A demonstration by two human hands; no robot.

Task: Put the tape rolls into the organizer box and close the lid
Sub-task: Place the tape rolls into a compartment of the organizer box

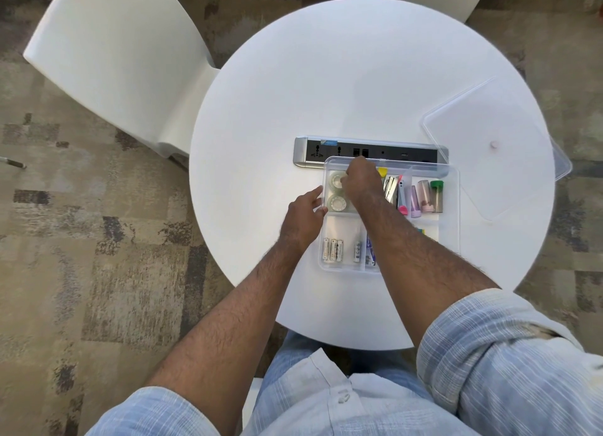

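Observation:
A clear plastic organizer box (452,226) sits open on the round white table (326,76). Two clear tape rolls lie in its far-left compartment: the nearer tape roll (337,203) lies free, and the farther tape roll (336,178) sits under the fingers of my right hand (360,182), which reaches into that compartment. Whether those fingers still grip it is hidden. My left hand (301,218) rests against the box's left wall with fingers apart. The clear lid (489,132) lies on the table to the far right of the box.
A silver and black power strip (368,151) lies just behind the box. Batteries (332,249), small vials (427,195) and other small items fill other compartments. White chairs (124,53) stand at the far left and the far side.

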